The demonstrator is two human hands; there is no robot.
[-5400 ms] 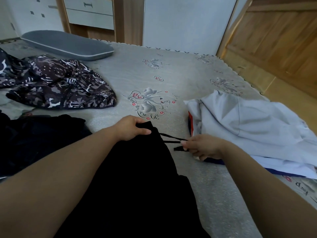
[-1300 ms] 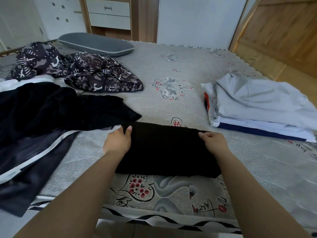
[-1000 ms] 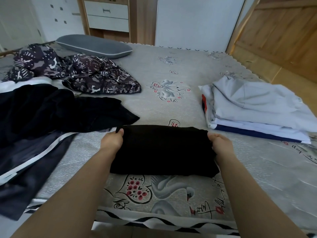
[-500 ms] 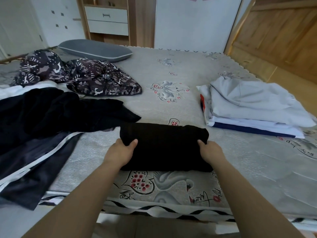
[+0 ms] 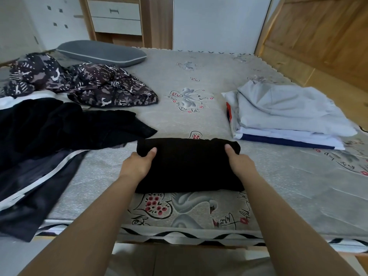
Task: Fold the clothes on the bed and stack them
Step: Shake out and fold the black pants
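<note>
Left grip (image 5: pixel 137 166) and right grip (image 5: pixel 238 161) clutching folded black garment (image 5: pixel 189 166), thick compact rectangle, on bed (image 5: pixel 298 176)

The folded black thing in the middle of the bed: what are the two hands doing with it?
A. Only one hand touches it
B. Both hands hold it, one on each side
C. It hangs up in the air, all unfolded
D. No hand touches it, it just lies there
B: the left hand grips the left end of the folded black garment and the right hand grips its right end, thumbs on top, near the bed edge.
</note>
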